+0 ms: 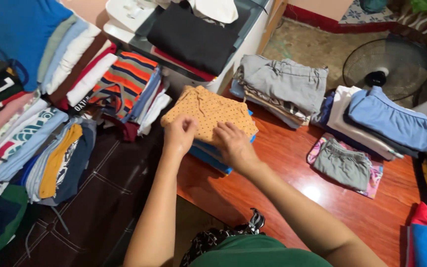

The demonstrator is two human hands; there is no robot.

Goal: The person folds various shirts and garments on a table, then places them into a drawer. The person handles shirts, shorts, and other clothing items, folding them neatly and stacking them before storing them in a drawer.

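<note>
While folded, orange shorts (208, 112) lie under both hands' fingers (226, 131).

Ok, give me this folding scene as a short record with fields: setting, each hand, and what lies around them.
Setting: red-brown wooden table covered with folded clothes
Left hand: pressing the near edge of the orange dotted garment
Right hand: flat on the same garment, beside the left
Under it: blue folded stack
Behind: grey folded pile
Right side: light blue shorts on a stack; grey shorts nearer
Left side: rows of folded shirts
Floor: fan
</note>
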